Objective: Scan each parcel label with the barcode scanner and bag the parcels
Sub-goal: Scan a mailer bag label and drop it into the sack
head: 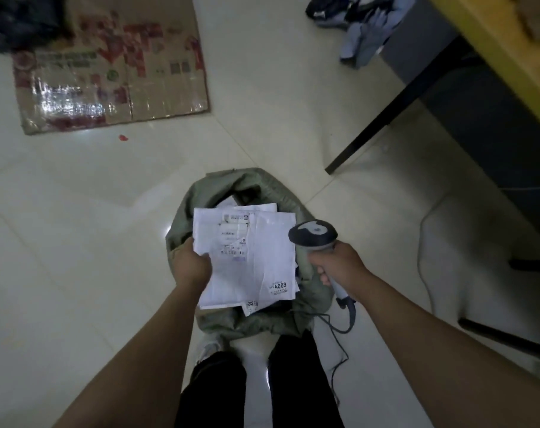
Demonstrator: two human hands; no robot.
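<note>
**Parcels held over the open sack, scanner at their side**

We look down on a pale, glossy tiled floor. Along the right edge runs a yellow-topped table on slanted black legs. At the upper left a flattened brown cardboard box with red print lies flat on the tiles, its taped face shining. In the lower middle, just ahead of our dark trouser legs, stands a grey-green woven sack with its mouth open upward. A heap of blue-grey cloth lies at the top, near the table.

Over the sack's mouth we see a fan of thin white plastic parcels, flat, face up and overlapping; how many there are we cannot tell. The left hand grips the fan at its left edge, with the fingers tucked beneath and out of sight. The right hand is curled tight round the handle of a grey and black barcode scanner. The scanner's head sits at the right edge of the parcels; whether it touches them we cannot tell. A thin black cable trails from the handle's base down past our right leg.

The top parcel carries a printed shipping label, too blurred to read. A small white sticker reading 4009 sits at the lower right corner of another parcel. A tiny red scrap lies on the floor below the cardboard.
</note>
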